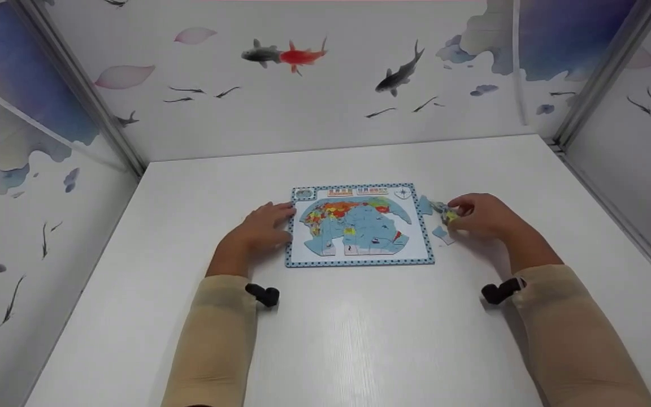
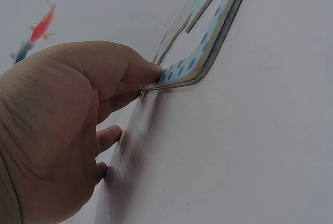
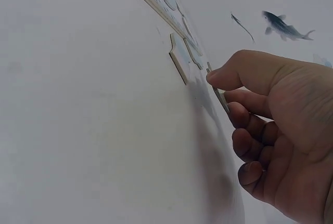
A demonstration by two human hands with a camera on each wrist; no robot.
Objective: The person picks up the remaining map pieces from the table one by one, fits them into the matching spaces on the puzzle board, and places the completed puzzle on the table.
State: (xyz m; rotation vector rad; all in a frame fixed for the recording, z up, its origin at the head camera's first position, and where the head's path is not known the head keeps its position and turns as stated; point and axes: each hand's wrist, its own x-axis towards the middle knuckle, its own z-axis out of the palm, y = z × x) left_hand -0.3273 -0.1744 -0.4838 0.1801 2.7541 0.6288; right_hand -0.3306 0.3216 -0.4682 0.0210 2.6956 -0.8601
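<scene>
A world-map jigsaw puzzle board [image 1: 359, 264] with a blue dotted border lies flat on the white table. My left hand [image 1: 263, 226] rests at its left edge, thumb and forefinger touching the border at separate spots, fingers loosely extended. To the right of the board, my right hand [image 1: 484, 215] pinches a thin puzzle piece [image 3: 218, 90] between thumb and fingers; its other fingers curl loosely. Beside the board's right edge is a loose blue piece [image 1: 425, 204], and another piece [image 1: 440, 232] lies below it near my right fingertips. White backing shows through a gap low in the map.
White panels [image 1: 325, 124] painted with fish and petals surround the table on the back and sides, joined by metal posts [image 1: 77, 85]. A black wrist device [image 1: 263, 294] sits at my left cuff, another [image 1: 503, 290] at the right.
</scene>
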